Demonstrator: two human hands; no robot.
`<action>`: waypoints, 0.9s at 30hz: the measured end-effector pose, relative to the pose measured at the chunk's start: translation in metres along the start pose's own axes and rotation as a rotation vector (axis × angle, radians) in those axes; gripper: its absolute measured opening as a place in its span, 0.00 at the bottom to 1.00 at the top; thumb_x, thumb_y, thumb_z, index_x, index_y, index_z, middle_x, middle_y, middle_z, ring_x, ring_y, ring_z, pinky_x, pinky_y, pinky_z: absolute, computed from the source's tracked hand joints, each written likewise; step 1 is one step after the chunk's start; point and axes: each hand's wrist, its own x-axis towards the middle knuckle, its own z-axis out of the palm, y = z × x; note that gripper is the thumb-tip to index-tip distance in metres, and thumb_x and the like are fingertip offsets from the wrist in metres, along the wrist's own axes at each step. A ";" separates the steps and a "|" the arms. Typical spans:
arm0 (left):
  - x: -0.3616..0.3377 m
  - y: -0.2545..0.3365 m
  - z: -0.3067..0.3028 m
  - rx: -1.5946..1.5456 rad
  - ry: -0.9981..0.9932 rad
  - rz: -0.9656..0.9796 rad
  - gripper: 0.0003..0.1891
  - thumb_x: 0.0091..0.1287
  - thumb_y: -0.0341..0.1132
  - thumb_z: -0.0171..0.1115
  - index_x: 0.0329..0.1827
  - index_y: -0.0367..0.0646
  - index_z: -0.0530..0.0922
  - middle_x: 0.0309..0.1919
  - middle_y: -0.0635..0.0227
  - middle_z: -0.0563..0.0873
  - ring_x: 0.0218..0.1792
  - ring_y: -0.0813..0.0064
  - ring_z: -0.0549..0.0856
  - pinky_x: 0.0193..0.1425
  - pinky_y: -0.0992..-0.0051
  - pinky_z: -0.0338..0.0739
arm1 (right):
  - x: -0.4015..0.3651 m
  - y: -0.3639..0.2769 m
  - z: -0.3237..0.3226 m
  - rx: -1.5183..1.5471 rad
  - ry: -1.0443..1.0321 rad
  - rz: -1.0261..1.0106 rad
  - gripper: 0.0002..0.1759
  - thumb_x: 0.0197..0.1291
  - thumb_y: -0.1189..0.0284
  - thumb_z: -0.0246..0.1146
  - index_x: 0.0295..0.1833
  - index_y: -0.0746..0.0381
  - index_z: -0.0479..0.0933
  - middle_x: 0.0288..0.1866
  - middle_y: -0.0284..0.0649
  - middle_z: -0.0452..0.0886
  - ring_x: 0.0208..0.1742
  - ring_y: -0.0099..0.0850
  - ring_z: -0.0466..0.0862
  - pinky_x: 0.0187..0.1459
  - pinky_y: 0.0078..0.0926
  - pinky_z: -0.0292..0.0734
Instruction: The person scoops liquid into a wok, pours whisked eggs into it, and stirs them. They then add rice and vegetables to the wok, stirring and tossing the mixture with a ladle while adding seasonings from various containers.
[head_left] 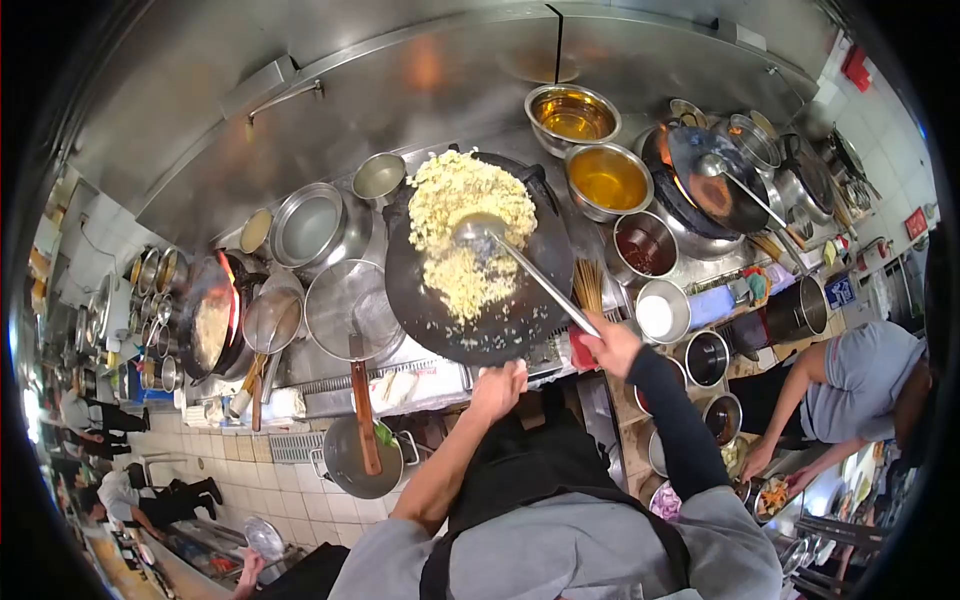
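A large dark wok [410,300] stands in front of me on the range, tilted so that its far side is heaped with yellow-and-white fried rice [470,185]. Loose grains lie scattered over the near part. My right hand [612,346] is closed round the end of a long steel ladle [535,272], whose bowl rests in the middle of the rice. At the wok's near rim my left hand [499,390] is closed, its fingers bunched over something pale, perhaps a cloth; the grip itself is partly hidden.
Right of the wok stand bowls of yellow oil [608,180], a pot of red sauce [645,245] and another wok [715,185]. To the left are a wire strainer [345,305] and a flaming wok [212,325]. A co-worker [865,375] handles food at right.
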 end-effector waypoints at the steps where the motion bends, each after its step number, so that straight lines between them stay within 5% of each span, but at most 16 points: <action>1: 0.000 0.009 -0.018 -0.020 0.039 0.000 0.17 0.80 0.46 0.56 0.48 0.39 0.79 0.34 0.44 0.89 0.41 0.40 0.87 0.53 0.46 0.77 | -0.014 -0.009 -0.017 -0.045 -0.030 0.002 0.30 0.74 0.70 0.64 0.78 0.66 0.69 0.50 0.59 0.88 0.50 0.49 0.90 0.50 0.44 0.83; 3: 0.007 0.020 -0.054 -0.060 0.136 -0.013 0.17 0.81 0.47 0.57 0.45 0.39 0.79 0.33 0.43 0.88 0.41 0.40 0.86 0.52 0.45 0.77 | -0.035 0.005 -0.063 -0.031 -0.049 -0.129 0.29 0.72 0.72 0.65 0.76 0.68 0.71 0.54 0.60 0.87 0.51 0.50 0.90 0.56 0.42 0.83; 7: 0.057 -0.003 -0.075 -0.083 0.180 0.007 0.18 0.80 0.47 0.58 0.41 0.40 0.79 0.34 0.46 0.87 0.44 0.38 0.83 0.53 0.48 0.77 | 0.005 -0.003 -0.114 -0.197 -0.069 -0.037 0.23 0.71 0.67 0.64 0.64 0.72 0.79 0.47 0.63 0.87 0.52 0.56 0.88 0.55 0.46 0.82; 10: 0.087 -0.032 -0.064 -0.051 0.131 0.004 0.17 0.80 0.46 0.58 0.42 0.40 0.80 0.36 0.48 0.88 0.46 0.40 0.84 0.58 0.50 0.77 | 0.100 -0.006 -0.064 -0.181 0.189 -0.158 0.21 0.75 0.62 0.59 0.54 0.71 0.81 0.47 0.64 0.86 0.52 0.61 0.86 0.55 0.53 0.81; 12: 0.091 -0.042 -0.057 -0.035 0.093 -0.020 0.15 0.79 0.44 0.60 0.44 0.39 0.80 0.41 0.47 0.87 0.50 0.40 0.83 0.60 0.50 0.76 | 0.193 0.023 0.015 -0.299 0.152 -0.041 0.19 0.75 0.64 0.56 0.42 0.67 0.85 0.45 0.60 0.88 0.51 0.59 0.87 0.53 0.54 0.81; 14: 0.093 -0.046 -0.051 -0.040 0.087 -0.030 0.12 0.77 0.40 0.62 0.48 0.38 0.81 0.49 0.45 0.86 0.56 0.40 0.81 0.63 0.48 0.76 | 0.226 0.013 0.082 -0.162 0.169 -0.010 0.17 0.75 0.64 0.57 0.46 0.68 0.81 0.44 0.63 0.87 0.50 0.62 0.86 0.53 0.56 0.81; 17: 0.058 -0.029 -0.060 0.076 0.416 0.038 0.14 0.73 0.34 0.66 0.56 0.36 0.81 0.62 0.42 0.78 0.64 0.38 0.76 0.69 0.46 0.73 | 0.202 -0.003 0.128 0.043 0.117 -0.054 0.17 0.76 0.64 0.58 0.53 0.69 0.75 0.42 0.67 0.86 0.48 0.66 0.86 0.53 0.60 0.80; 19: 0.012 -0.006 -0.076 -0.001 0.508 -0.232 0.19 0.67 0.27 0.68 0.61 0.35 0.79 0.65 0.45 0.78 0.71 0.42 0.73 0.77 0.48 0.66 | 0.142 -0.018 0.117 -0.001 0.001 -0.071 0.18 0.75 0.66 0.58 0.63 0.65 0.70 0.38 0.66 0.85 0.44 0.67 0.86 0.47 0.63 0.79; 22: -0.061 -0.042 -0.057 -0.150 0.463 -0.371 0.17 0.70 0.30 0.67 0.59 0.32 0.79 0.58 0.42 0.80 0.65 0.42 0.78 0.72 0.52 0.72 | 0.053 0.004 0.088 -0.070 -0.113 -0.108 0.29 0.75 0.70 0.58 0.78 0.61 0.63 0.33 0.64 0.83 0.39 0.65 0.85 0.40 0.61 0.78; 24: -0.100 -0.051 -0.051 -0.312 0.353 -0.616 0.14 0.71 0.31 0.66 0.55 0.31 0.80 0.52 0.45 0.84 0.47 0.50 0.88 0.57 0.56 0.82 | 0.008 0.049 0.078 -0.161 -0.136 0.007 0.30 0.75 0.70 0.59 0.80 0.55 0.65 0.39 0.60 0.87 0.40 0.60 0.88 0.40 0.57 0.81; 27: -0.128 -0.077 -0.034 -0.310 0.271 -0.700 0.15 0.71 0.32 0.66 0.55 0.31 0.81 0.49 0.46 0.85 0.44 0.51 0.89 0.55 0.54 0.82 | -0.040 0.110 0.034 -0.390 -0.060 0.029 0.33 0.76 0.65 0.61 0.83 0.51 0.63 0.47 0.58 0.88 0.43 0.57 0.90 0.44 0.54 0.86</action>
